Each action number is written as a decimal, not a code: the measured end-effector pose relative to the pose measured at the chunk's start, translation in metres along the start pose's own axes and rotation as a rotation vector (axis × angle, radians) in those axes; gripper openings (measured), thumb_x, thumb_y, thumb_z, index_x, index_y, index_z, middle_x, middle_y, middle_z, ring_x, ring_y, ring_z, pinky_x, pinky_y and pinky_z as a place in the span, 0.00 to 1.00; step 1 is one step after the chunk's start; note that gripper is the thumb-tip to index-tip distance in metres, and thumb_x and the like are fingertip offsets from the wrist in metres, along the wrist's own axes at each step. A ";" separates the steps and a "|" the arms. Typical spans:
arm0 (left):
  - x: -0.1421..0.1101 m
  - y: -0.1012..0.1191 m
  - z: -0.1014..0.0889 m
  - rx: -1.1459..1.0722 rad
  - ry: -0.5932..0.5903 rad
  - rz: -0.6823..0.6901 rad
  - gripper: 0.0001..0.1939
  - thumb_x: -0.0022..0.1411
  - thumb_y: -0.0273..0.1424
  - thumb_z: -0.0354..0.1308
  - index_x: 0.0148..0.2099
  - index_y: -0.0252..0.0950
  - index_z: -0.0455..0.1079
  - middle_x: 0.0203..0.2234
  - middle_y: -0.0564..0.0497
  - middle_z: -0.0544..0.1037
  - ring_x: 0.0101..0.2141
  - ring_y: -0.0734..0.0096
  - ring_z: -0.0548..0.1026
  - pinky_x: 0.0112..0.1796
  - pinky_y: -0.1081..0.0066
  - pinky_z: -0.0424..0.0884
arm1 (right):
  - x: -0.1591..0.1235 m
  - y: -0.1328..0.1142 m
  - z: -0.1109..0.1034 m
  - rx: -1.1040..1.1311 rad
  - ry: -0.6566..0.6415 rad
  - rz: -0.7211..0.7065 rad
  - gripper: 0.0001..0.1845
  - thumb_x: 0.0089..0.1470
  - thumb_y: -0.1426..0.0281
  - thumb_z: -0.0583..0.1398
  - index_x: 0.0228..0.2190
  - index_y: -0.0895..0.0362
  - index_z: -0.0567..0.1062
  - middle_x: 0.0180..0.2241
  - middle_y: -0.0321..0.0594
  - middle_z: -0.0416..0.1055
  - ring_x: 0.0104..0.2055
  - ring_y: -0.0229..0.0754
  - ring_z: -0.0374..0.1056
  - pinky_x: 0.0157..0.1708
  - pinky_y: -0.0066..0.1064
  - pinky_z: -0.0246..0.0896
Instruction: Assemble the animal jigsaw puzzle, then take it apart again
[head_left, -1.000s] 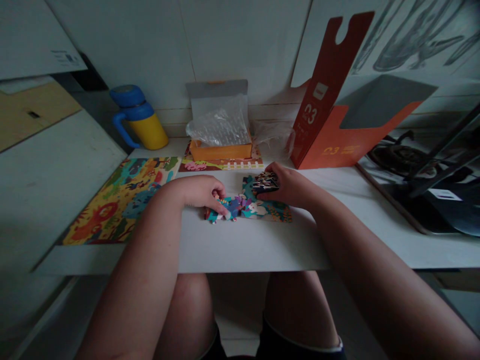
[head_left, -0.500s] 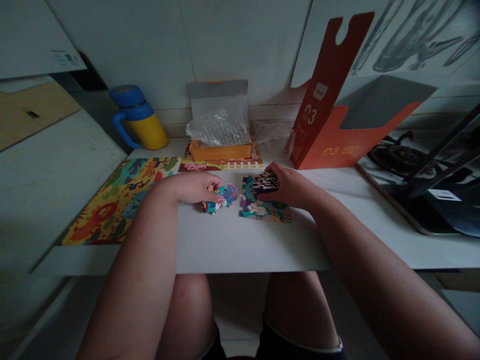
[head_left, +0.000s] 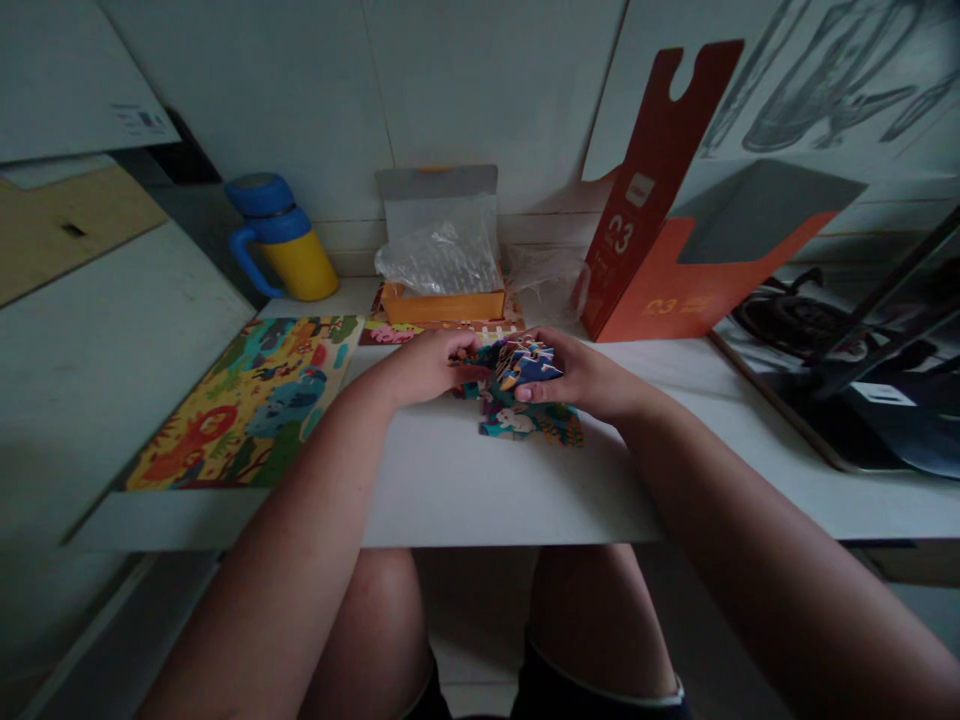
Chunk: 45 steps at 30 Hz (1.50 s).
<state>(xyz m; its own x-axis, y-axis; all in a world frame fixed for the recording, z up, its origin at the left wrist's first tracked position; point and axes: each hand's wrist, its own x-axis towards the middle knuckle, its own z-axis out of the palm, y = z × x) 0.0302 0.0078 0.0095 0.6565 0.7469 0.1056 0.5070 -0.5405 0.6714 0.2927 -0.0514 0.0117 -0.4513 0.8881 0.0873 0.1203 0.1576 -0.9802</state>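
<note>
My right hand is closed round a stack of jigsaw puzzle pieces, their pale edges showing between the fingers. Directly below it, a partly joined puzzle section with a white rabbit and teal plants lies flat on the white tabletop. My left hand has its fingers curled on teal puzzle pieces at the left side of the stack. Its fingers partly cover them, and whether these pieces touch the stack is hard to see.
A finished yellow animal puzzle lies at left. Behind are a blue and yellow jug, an orange box holding clear plastic, and another puzzle under it. A tall orange carton and a black tray-like object stand right.
My left hand has moved right with its puzzle pieces, up to the stack. My right hand has tilted the stack, so more of its top piece shows. The rabbit section stays put.
</note>
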 end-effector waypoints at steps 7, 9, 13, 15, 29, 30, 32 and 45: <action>0.005 0.005 0.008 -0.088 0.017 0.048 0.14 0.62 0.42 0.68 0.42 0.36 0.77 0.34 0.51 0.82 0.34 0.65 0.75 0.34 0.69 0.66 | 0.000 0.001 0.004 0.197 0.082 0.030 0.34 0.43 0.59 0.81 0.47 0.53 0.75 0.46 0.41 0.81 0.45 0.47 0.76 0.48 0.38 0.73; 0.005 0.006 0.007 -0.140 -0.005 0.037 0.16 0.60 0.43 0.70 0.41 0.36 0.76 0.33 0.53 0.81 0.33 0.67 0.74 0.34 0.70 0.66 | 0.000 0.003 0.003 0.250 0.078 0.022 0.32 0.45 0.58 0.80 0.47 0.54 0.77 0.46 0.41 0.81 0.45 0.47 0.77 0.48 0.38 0.73; 0.005 0.009 0.004 -0.263 -0.015 0.041 0.18 0.58 0.44 0.72 0.41 0.36 0.76 0.33 0.53 0.80 0.33 0.68 0.74 0.35 0.70 0.68 | 0.001 0.005 0.002 0.384 0.010 0.031 0.30 0.49 0.54 0.77 0.49 0.54 0.79 0.47 0.44 0.82 0.45 0.50 0.78 0.48 0.40 0.75; 0.005 0.010 0.004 -0.339 -0.015 0.046 0.18 0.58 0.43 0.72 0.42 0.36 0.76 0.35 0.52 0.80 0.34 0.67 0.75 0.38 0.69 0.70 | 0.001 0.004 0.002 0.434 0.011 0.040 0.28 0.50 0.53 0.77 0.48 0.53 0.80 0.47 0.44 0.82 0.46 0.51 0.78 0.48 0.41 0.76; 0.001 0.025 0.012 -0.743 -0.026 0.134 0.25 0.58 0.49 0.76 0.39 0.37 0.70 0.29 0.56 0.73 0.28 0.76 0.69 0.33 0.73 0.66 | -0.003 0.011 -0.003 0.591 0.028 0.023 0.30 0.48 0.45 0.76 0.46 0.49 0.82 0.45 0.42 0.82 0.43 0.47 0.77 0.41 0.36 0.79; 0.001 0.026 0.012 -0.738 -0.018 0.117 0.24 0.59 0.50 0.75 0.40 0.37 0.71 0.29 0.57 0.72 0.27 0.77 0.67 0.30 0.74 0.64 | -0.003 0.010 -0.002 0.586 0.041 0.016 0.29 0.48 0.45 0.76 0.46 0.48 0.82 0.45 0.41 0.81 0.44 0.47 0.77 0.41 0.36 0.78; 0.001 0.025 0.012 -0.697 0.011 0.063 0.24 0.60 0.50 0.74 0.43 0.37 0.71 0.28 0.58 0.70 0.24 0.79 0.63 0.27 0.74 0.59 | -0.002 0.008 -0.001 0.575 0.080 0.009 0.28 0.49 0.47 0.76 0.46 0.48 0.82 0.45 0.40 0.81 0.44 0.46 0.77 0.40 0.34 0.78; -0.004 0.026 0.012 -0.721 -0.018 -0.026 0.25 0.61 0.50 0.72 0.48 0.38 0.72 0.30 0.57 0.69 0.23 0.79 0.62 0.22 0.75 0.58 | 0.000 0.007 0.001 0.542 0.151 0.044 0.29 0.51 0.43 0.73 0.46 0.49 0.81 0.46 0.42 0.81 0.44 0.48 0.76 0.39 0.36 0.78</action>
<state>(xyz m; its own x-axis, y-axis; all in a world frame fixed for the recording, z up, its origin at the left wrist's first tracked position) 0.0475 -0.0136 0.0179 0.6612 0.7464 0.0756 0.0315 -0.1283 0.9912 0.2930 -0.0503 0.0045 -0.3196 0.9471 0.0298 -0.3531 -0.0899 -0.9313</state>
